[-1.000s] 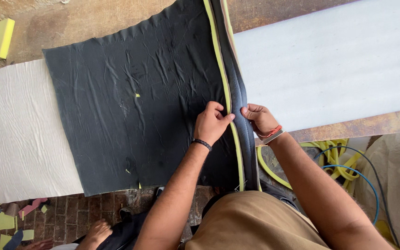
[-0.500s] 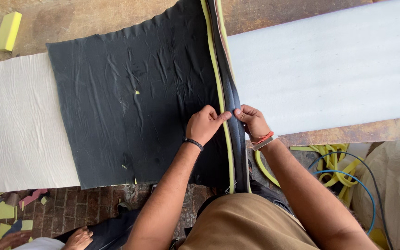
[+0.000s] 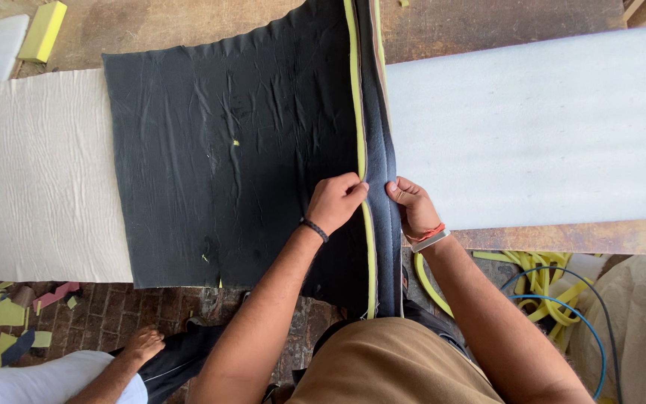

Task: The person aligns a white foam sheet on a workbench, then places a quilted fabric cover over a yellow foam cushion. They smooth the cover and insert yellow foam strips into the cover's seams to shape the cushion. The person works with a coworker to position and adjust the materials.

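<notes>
Left hand [image 3: 334,202], as I see it, pinches the folded edge of the wrinkled black fabric sheet [image 3: 226,150] against the thin yellow foam strip [image 3: 360,142]. That strip runs lengthwise straight away from me, from my lap to the table's far edge. Right hand [image 3: 413,206] grips the dark fold just beside it, fingers closed. White foam padding [image 3: 540,127] lies rightward.
</notes>
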The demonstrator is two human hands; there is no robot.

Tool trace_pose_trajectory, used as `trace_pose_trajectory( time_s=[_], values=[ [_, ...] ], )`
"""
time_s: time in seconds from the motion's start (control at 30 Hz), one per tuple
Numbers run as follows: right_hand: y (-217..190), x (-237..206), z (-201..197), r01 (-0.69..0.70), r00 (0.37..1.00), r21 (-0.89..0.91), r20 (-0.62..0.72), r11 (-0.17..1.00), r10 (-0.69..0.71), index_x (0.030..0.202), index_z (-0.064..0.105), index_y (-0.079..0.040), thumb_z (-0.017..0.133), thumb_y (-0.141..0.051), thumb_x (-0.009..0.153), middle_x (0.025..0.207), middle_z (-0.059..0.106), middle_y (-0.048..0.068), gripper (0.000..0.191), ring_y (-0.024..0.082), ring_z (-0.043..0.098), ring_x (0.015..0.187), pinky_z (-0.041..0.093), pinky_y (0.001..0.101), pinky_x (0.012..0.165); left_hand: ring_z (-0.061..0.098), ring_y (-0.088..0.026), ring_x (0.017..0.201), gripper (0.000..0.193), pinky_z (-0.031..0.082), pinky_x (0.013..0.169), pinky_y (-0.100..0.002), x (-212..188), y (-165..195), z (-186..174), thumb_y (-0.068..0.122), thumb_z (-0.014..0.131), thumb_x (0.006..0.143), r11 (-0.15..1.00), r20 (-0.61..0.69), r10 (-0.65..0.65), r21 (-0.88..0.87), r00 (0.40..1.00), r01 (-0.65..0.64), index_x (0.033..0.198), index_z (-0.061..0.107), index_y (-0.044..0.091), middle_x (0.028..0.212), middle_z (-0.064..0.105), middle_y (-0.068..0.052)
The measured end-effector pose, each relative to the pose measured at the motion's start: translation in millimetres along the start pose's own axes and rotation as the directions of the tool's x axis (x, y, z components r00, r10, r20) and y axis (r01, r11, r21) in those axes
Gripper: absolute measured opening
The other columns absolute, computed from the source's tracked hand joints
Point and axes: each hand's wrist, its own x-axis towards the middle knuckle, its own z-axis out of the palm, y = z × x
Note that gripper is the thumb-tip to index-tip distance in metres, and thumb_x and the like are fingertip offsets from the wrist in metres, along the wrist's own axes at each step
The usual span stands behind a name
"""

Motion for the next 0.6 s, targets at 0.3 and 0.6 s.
trace_pose_trajectory(
  time_s=[0.3, 0.6],
  values=[
    [31, 22, 41, 0.205, 0.976, -0.34, 0.006, 0.918, -0.216, 0.099, 0.073, -0.003, 0.067, -0.013, 0.102, 0.084, 0.065, -0.002, 0.012, 0.007, 0.054, 0.073, 0.045, 0.0247, 0.068, 0.051, -0.004, 0.053, 0.03, 0.041, 0.047, -0.022, -26, -25, -39, 0.017, 0.064, 0.099, 0.896, -0.004, -0.027, -0.444, 1.0, 0.022, 0.072, 0.057, 0.006, 0.06, 0.053, 0.005],
    [-5, -23, 129, 0.564, 0.739, -0.68, 0.162, 0.469, -0.653, 0.117, 0.062, 0.0, 0.078, -0.021, 0.089, 0.119, 0.059, 0.012, 0.039, 0.021, 0.06, 0.109, 0.052, 0.0321, 0.088, 0.052, -0.004, 0.054, 0.028, 0.04, 0.046, -0.021, -47, -57, -78, 0.017, 0.064, 0.098, 0.808, -0.127, -0.213, -0.581, 0.969, 0.101, 0.072, 0.059, 0.008, 0.063, 0.055, 0.005]
  ],
)
